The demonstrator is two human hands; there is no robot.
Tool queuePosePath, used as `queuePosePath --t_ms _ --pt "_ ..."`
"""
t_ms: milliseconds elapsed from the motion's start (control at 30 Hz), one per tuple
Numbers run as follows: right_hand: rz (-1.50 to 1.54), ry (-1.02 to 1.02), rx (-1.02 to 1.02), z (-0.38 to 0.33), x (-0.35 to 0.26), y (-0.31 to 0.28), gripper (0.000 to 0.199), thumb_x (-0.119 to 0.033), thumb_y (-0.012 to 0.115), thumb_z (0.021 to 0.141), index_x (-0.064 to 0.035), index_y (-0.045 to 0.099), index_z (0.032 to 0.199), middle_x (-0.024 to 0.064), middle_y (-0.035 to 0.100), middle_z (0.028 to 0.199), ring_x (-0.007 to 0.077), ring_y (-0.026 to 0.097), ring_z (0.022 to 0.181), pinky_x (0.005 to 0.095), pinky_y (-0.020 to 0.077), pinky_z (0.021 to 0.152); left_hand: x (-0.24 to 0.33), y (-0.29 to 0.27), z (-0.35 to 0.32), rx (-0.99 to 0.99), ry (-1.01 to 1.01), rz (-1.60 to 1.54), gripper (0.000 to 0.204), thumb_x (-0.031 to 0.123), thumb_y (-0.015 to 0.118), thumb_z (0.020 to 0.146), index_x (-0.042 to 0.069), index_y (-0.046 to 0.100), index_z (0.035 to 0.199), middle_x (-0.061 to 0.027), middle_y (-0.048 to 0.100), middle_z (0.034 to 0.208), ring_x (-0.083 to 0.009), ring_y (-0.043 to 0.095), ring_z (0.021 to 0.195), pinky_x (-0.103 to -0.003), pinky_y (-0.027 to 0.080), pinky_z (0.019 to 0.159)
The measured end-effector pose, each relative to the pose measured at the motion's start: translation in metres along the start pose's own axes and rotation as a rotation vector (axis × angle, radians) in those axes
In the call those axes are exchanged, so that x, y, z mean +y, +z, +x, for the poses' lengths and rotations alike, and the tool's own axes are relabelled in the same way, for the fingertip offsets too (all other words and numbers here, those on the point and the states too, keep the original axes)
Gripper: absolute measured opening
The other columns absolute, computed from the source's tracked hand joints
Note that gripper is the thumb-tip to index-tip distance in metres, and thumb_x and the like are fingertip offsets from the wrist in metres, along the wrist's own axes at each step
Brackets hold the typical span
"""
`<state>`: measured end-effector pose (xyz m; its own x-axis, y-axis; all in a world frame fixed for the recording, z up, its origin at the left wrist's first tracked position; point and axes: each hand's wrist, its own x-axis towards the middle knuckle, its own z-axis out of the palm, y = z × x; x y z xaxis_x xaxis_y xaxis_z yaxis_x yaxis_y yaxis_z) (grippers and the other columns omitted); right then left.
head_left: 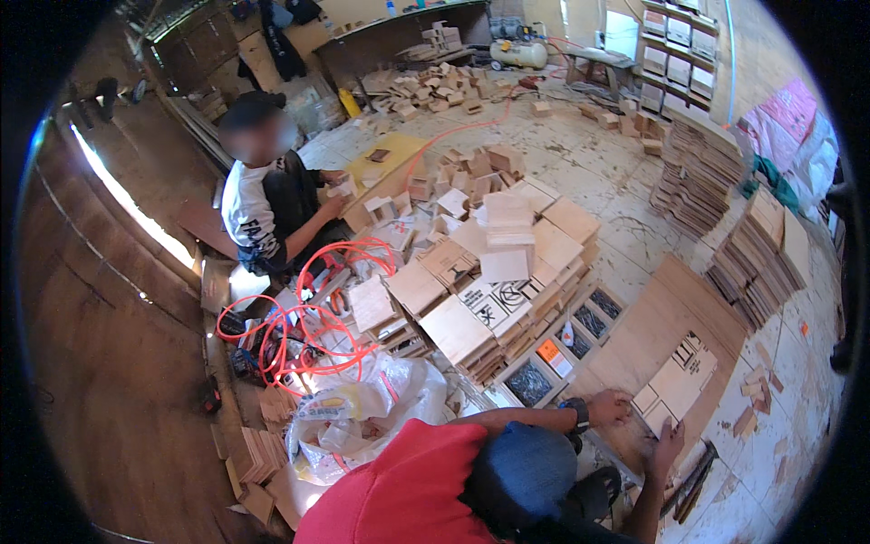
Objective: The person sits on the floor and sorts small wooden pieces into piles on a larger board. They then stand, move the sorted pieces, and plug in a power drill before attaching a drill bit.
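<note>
I squat over a large plywood sheet lying on the floor. A printed plywood panel and a few small pale wooden tiles lie on it. My left hand, with a dark watch on its wrist, rests with curled fingers beside the tiles; whether it grips one is hidden. My right hand lies flat, fingers spread, on the lowest tile at the sheet's near edge.
A big heap of plywood squares stands ahead. Trays of dark screws lie beside it, red hose coils and plastic bags to the left. Another person sits beyond, handling wood. Stacked boards rise at the right.
</note>
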<state>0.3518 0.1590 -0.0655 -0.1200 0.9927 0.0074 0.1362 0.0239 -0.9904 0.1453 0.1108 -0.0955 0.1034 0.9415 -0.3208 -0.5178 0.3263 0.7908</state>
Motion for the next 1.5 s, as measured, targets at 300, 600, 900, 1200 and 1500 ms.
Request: queuePosePath --t_ms 300,600,900,1200,1500 --pt "-0.012 -0.077 0.043 0.013 0.035 -0.003 0.045 -0.026 0.052 0.094 0.0021 0.043 0.128 0.0121 0.058 0.103 0.0157 0.059 0.073 0.0241 0.0501 0.047 0.005 0.002 0.000 0.043 0.027 0.160 0.024 0.011 0.058 0.087 0.001 0.054 0.110 -0.0065 0.062 0.088 -0.0144 0.062 0.072 -0.028 0.053 0.063" --pt "0.028 -0.008 -0.026 -0.002 0.003 -0.004 0.041 -0.028 0.051 0.095 -0.0002 0.046 0.125 0.0097 0.059 0.100 0.0156 0.059 0.079 0.0228 0.0498 0.048 0.008 0.011 -0.006 0.066 0.077 0.135 0.013 0.010 0.058 0.087 0.001 0.060 0.096 -0.0072 0.063 0.080 -0.0147 0.063 0.066 -0.028 0.052 0.056" --pt "0.153 0.192 0.005 -0.009 -0.002 -0.001 0.037 -0.020 0.049 0.094 0.0029 0.046 0.123 0.0120 0.060 0.099 0.0182 0.060 0.078 0.0300 0.0523 0.054 -0.005 -0.007 0.004 -0.191 0.115 0.034 0.006 0.008 0.058 0.089 0.002 0.059 0.092 -0.0100 0.064 0.076 -0.0196 0.065 0.066 -0.031 0.055 0.056" --pt "0.102 0.142 0.008 -0.011 -0.026 0.006 0.037 -0.016 0.052 0.094 0.0013 0.047 0.126 0.0089 0.063 0.093 0.0141 0.061 0.065 0.0270 0.0523 0.049 0.024 0.017 -0.025 0.119 0.027 0.206 0.016 0.014 0.055 0.094 0.000 0.056 0.088 -0.0083 0.064 0.079 -0.0148 0.064 0.066 -0.028 0.055 0.060" --pt "0.130 0.175 -0.003 -0.015 -0.033 0.007 0.035 -0.015 0.052 0.093 -0.0014 0.049 0.126 0.0085 0.063 0.089 0.0121 0.058 0.060 0.0262 0.0503 0.048 0.035 0.017 -0.032 0.196 0.365 0.899 0.010 0.012 0.057 0.085 0.002 0.060 0.088 -0.0137 0.062 0.064 -0.0244 0.064 0.058 -0.036 0.051 0.056"
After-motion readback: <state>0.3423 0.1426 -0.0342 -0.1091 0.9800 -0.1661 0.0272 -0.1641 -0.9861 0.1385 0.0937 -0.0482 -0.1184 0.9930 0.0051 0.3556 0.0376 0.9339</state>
